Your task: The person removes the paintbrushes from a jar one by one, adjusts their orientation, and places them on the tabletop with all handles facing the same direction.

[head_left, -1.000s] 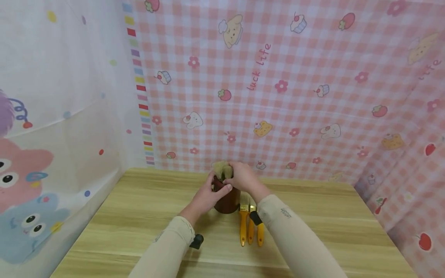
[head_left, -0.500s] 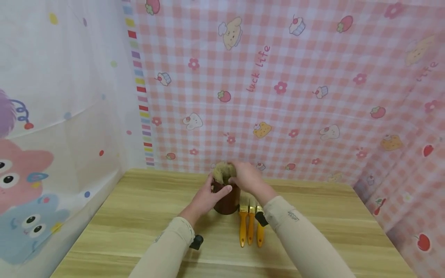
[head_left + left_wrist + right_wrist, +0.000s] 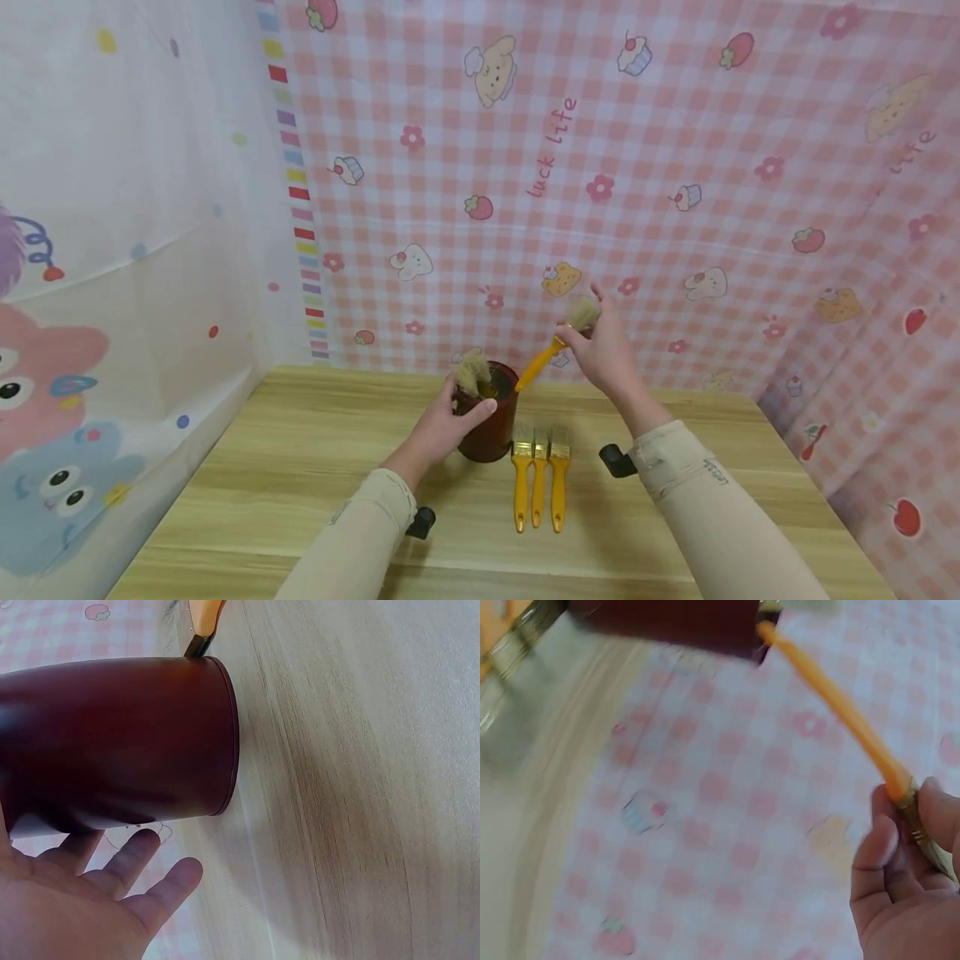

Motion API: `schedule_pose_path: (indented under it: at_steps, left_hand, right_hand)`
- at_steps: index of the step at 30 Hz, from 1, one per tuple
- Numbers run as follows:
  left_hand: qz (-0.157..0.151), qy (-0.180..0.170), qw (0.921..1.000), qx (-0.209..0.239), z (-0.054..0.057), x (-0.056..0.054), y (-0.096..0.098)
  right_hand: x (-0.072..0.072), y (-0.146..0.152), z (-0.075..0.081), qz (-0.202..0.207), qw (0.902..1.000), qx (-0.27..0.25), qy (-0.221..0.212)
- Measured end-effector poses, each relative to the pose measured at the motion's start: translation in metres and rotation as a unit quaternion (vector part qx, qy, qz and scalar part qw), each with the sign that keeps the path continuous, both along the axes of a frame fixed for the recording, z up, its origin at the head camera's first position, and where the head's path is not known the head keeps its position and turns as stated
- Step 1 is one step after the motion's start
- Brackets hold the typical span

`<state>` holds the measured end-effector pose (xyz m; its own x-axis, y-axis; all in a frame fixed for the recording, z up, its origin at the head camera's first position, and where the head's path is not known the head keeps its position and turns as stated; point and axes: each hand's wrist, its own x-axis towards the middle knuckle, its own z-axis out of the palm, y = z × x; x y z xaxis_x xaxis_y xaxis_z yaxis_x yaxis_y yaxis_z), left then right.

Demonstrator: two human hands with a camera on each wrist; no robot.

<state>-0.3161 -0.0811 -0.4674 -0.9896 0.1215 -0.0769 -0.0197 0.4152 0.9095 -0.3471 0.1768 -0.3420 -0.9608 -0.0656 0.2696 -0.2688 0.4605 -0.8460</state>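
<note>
My left hand (image 3: 442,427) steadies a dark red cup (image 3: 489,432) standing on the table, thumb across its near side close to the rim. In the left wrist view, several fingers lie spread beside the cup wall (image 3: 120,742). Pale bristles (image 3: 472,375) of at least one brush stick out of the cup. Above and right of the cup, my right hand (image 3: 611,350) pinches a paintbrush (image 3: 538,367) near its metal band, bristles up. Its yellow handle (image 3: 840,709) slants down to the left, the tip near the cup's rim.
Three yellow-handled paintbrushes (image 3: 539,483) lie side by side on the wooden table (image 3: 300,467), just right of the cup, bristles pointing away. A pink checked cloth (image 3: 510,250) hangs behind, and a white printed cloth (image 3: 172,292) hangs at the left.
My right hand has drawn a paintbrush out of the cup and moved up and to the right with it. The left hand keeps its place on the cup.
</note>
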Motion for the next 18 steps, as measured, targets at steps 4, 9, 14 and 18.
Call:
schedule_pose_path:
  at_steps: [4,9,14,18]
  left_hand:
    - [0.002,-0.001,1.0000,0.000,0.000,0.001,-0.001]
    - [0.002,0.001,1.0000,0.004,0.000,0.002,0.000]
    - [-0.001,0.001,1.0000,0.001,0.001,0.003,0.001]
    - [-0.004,0.002,1.0000,0.006,0.003,0.003,0.003]
  right_hand:
    - [0.000,0.028,-0.013,-0.023,0.9997,-0.006,-0.012]
    - [0.000,0.051,-0.035,-0.028,0.9946,0.100,-0.006]
    - [0.003,0.069,-0.057,-0.017,0.9702,0.241,0.013]
    - [0.003,0.077,-0.072,-0.016,0.9502,0.311,0.015]
